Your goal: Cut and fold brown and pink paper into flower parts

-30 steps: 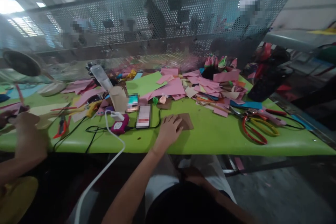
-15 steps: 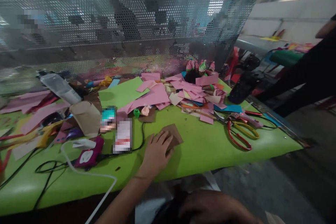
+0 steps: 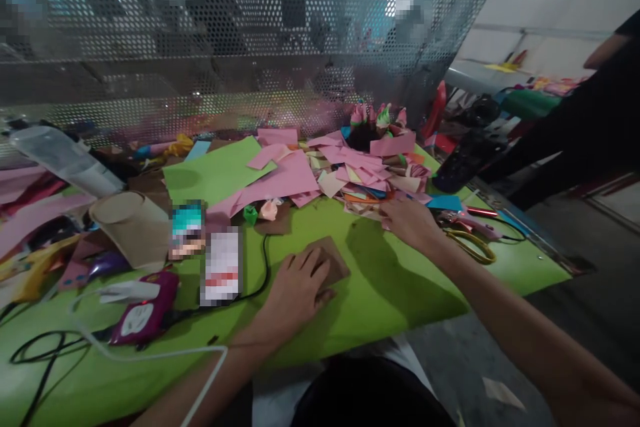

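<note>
Brown card lies flat on the green table, towards your side. Take it as the clock's centre: your left hand covers it from eight o'clock, palm down, fingers loosely spread and not clasping, seemingly to keep it from sliding. Your right hand stretches out at two o'clock, its fingers at the near edge of the paper pile; I cannot tell whether they pinch anything. The phone sits at nine, the scissors at three. In the earlier frame your right hand is down by your lap and the scissors' red loop shows; now your forearm hides that loop, while your left hand stays on the card.
</note>
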Tool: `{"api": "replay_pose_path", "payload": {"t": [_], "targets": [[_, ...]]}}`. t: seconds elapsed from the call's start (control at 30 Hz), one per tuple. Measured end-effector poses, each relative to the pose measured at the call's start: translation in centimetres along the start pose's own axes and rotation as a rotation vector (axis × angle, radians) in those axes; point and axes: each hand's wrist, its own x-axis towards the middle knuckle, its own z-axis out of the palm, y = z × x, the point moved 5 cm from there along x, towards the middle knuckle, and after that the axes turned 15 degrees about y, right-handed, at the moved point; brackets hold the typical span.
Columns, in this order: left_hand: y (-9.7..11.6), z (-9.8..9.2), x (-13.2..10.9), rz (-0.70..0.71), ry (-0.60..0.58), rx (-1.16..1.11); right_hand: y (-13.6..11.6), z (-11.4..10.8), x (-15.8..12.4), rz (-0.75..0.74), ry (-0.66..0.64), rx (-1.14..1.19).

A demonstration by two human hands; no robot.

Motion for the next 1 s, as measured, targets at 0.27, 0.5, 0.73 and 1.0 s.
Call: {"api": "replay_pose_path", "payload": {"t": [0.27,0.5,0.73,1.0], "targets": [[0.1,0.6,-0.8,0.009,-0.074,-0.023,-1.3,-0.2,-0.6,-0.005,-0.086,-0.090],[1.0,0.1,-0.5,0.032,-0.125,-0.072,-0.9,-3.4,-4.1,0.017,-0.149,0.514],[1.4,-0.2,0.3,0.037,-0.089,-0.074,-3.8,-2.9,-3.7,0.431,-0.124,1.481],[1.2,0.2,-0.6,0.052,-0.052,-0.109,-7.9,1.3,-2.0,0.515,-0.018,1.644]]}}
